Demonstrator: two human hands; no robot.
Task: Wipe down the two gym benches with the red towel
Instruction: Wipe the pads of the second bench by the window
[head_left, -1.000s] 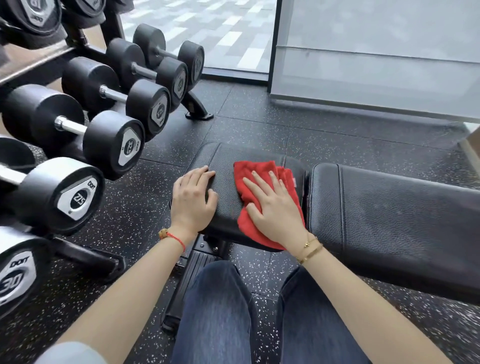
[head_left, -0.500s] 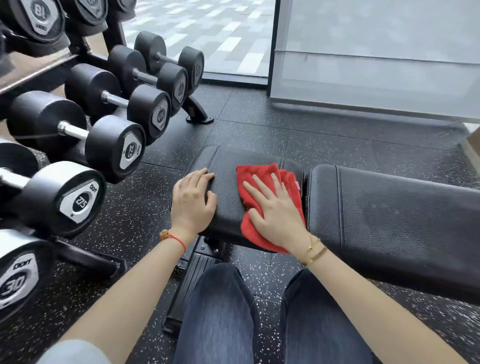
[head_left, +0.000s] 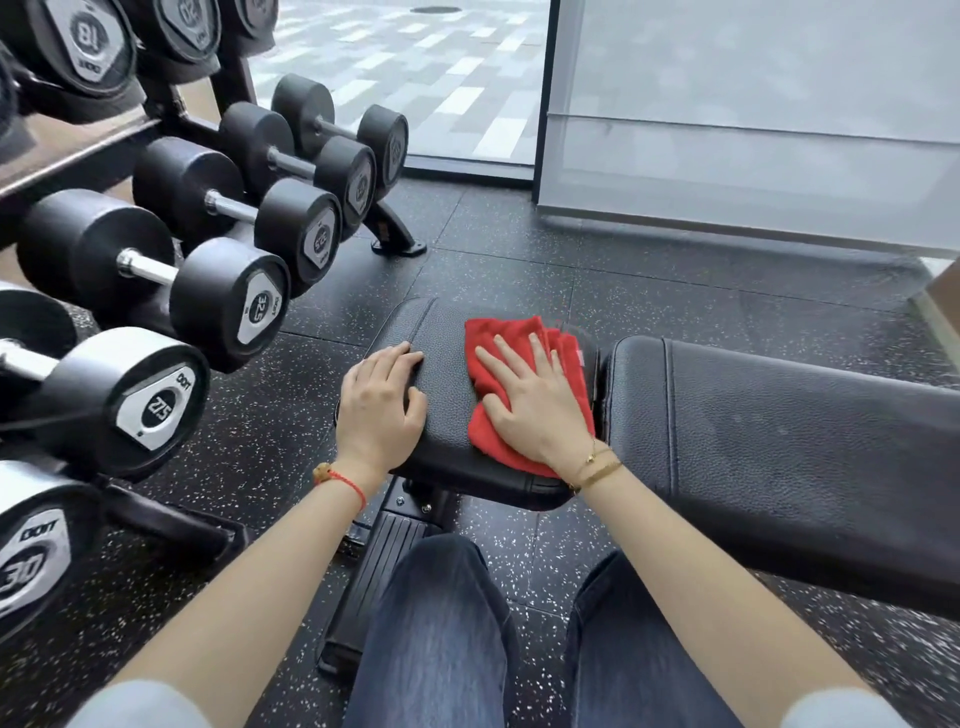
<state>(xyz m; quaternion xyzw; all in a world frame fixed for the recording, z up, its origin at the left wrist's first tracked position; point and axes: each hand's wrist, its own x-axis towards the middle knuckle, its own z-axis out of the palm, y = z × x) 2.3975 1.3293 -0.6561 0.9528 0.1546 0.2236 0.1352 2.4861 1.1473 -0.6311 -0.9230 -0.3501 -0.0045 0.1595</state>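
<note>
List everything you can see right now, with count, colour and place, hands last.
red towel: one, red, folded, flat on the seat pad's right half
seat pad: one, black, centre
back pad: one, black, right of the seat pad, a narrow gap between
bench frame: one, black, under the seat pad
dumbbells: at least nine in view, black with silver end plates, on the rack at left
floor: black, speckled white
left hand: rests on the seat pad's left edge
right hand: presses flat on the red towel
</note>
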